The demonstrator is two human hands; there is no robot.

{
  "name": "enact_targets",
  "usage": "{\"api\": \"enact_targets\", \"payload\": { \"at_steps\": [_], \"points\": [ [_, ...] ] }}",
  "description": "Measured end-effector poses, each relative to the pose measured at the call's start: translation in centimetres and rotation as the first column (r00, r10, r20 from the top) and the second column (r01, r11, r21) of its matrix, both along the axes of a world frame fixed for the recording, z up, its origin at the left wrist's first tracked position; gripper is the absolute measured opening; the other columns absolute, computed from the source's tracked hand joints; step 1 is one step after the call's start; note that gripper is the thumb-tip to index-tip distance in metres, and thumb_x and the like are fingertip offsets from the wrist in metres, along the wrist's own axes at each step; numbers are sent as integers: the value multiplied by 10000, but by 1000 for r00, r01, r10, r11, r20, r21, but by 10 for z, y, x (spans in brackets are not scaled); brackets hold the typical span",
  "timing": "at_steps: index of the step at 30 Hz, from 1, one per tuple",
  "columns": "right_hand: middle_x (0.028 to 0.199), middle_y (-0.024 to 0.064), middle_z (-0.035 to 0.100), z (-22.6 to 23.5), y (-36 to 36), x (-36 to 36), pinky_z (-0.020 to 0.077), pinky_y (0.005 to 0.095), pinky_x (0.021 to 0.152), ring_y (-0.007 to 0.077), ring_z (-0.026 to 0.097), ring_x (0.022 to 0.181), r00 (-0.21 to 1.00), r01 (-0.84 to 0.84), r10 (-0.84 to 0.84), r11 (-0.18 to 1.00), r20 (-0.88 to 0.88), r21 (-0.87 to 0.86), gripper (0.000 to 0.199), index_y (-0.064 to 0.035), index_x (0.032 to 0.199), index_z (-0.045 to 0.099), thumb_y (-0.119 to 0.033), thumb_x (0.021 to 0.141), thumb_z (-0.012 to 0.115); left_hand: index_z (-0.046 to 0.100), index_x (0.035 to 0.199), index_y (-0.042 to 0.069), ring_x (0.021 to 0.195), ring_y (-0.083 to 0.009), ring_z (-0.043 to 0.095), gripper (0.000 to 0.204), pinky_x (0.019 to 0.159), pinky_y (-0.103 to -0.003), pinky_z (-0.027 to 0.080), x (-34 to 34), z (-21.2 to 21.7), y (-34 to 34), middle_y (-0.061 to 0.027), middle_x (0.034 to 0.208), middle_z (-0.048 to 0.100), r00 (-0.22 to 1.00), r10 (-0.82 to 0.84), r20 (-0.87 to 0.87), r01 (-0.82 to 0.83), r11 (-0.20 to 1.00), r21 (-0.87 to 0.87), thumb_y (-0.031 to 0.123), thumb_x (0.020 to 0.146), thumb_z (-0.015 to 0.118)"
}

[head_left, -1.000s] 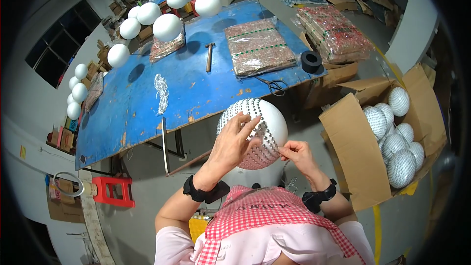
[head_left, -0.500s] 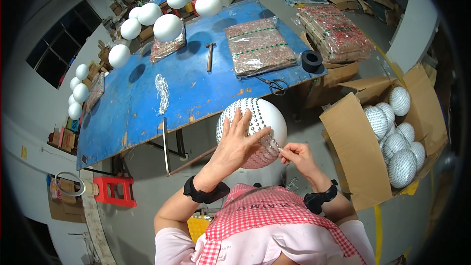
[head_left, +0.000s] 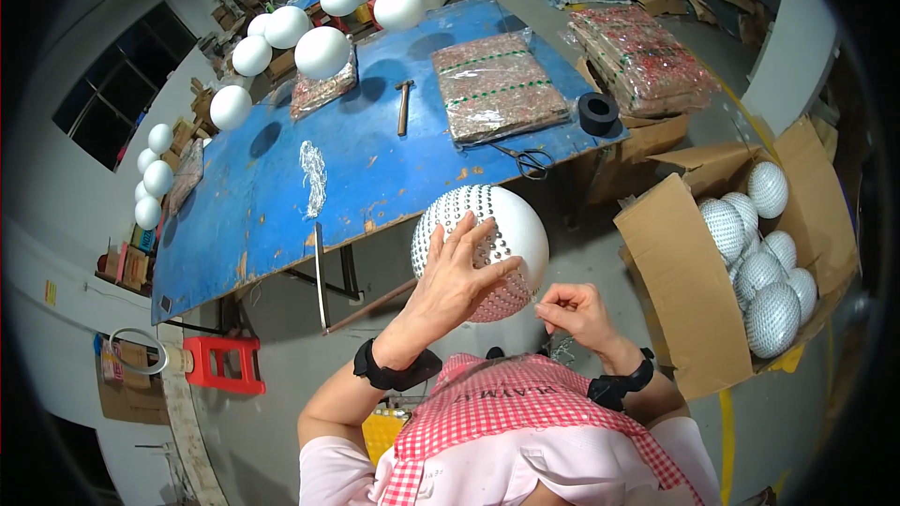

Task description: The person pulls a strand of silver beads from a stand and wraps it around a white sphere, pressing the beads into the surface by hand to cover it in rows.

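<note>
Fingers of the left hand [head_left: 448, 283] spread well apart over the near left face of a large ball [head_left: 517, 225], resting on it without closing around it. On the right hand [head_left: 577, 317], thumb and forefinger are pinched together; whether a fine strand sits between them is too small to tell. In this head view the ball is before the person, near the table's [head_left: 225, 234] near edge. It lies just left of the right fingertips; the left hand, already touching, is nearer. Being round, it shows no long axis. Counted: one ball in hand, thirteen plain white balls [head_left: 322, 52] farther off, one hammer [head_left: 403, 111], one pair of scissors [head_left: 532, 164], one black roll [head_left: 598, 114], one red stool [head_left: 225, 344], and at least seven studded balls [head_left: 772, 320] inside the right-hand box [head_left: 680, 286].
</note>
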State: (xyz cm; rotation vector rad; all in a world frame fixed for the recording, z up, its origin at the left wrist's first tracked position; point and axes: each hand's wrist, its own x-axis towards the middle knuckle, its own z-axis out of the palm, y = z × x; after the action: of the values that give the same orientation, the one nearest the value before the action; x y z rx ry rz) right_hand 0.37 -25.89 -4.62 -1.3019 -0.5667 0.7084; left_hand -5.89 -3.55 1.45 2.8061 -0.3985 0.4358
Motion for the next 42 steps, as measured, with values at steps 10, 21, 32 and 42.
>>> {"api": "enact_targets", "payload": {
  "at_steps": [10, 21, 32, 42],
  "points": [
    [715, 2, 637, -32, 0, 13, 420, 169, 472, 26, 541, 547, 990, 138, -140, 980, -5, -143, 155, -26, 923, 638, -177, 949, 612, 668, 1198, 300, 1320, -416, 393, 391, 1049, -640, 284, 2, -4, -4, -161, 1368, 471, 1000, 6, 28, -7, 999, 40, 197, 823, 703],
    [653, 5, 616, -6, -8, 17, 453, 244, 529, 61, 577, 611, 929, 216, -136, 954, 345, -206, 168, 10, 976, 609, -154, 945, 592, 660, 1221, 325, 1337, -409, 380, 472, 1046, -645, 285, 2, -7, -9, -155, 1377, 462, 1000, 16, 17, -17, 998, 58, 153, 787, 727],
    [708, 0, 653, -12, -15, 22, 443, 186, 551, 41, 548, 587, 963, -20, 8, 999, -268, -42, 213, 29, 960, 709, -167, 938, 631, 676, 1204, 329, 1348, -402, 371, 525, 1055, -644, 274, 2, -9, -7, -159, 1398, 447, 1000, 8, 6, -8, 999, 32, 104, 734, 744],
    [678, 44, 634, -20, -1, 11, 482, 261, 526, 133, 583, 572, 742, 294, -283, 952, 607, 84, 245, -100, 1062, 729, -69, 821, 691, 700, 1173, 332, 1350, -396, 377, 437, 1105, -611, 250, 0, -5, -10, -150, 1377, 468, 999, 54, -9, -53, 996, 65, 132, 788, 747]
  ]
}}
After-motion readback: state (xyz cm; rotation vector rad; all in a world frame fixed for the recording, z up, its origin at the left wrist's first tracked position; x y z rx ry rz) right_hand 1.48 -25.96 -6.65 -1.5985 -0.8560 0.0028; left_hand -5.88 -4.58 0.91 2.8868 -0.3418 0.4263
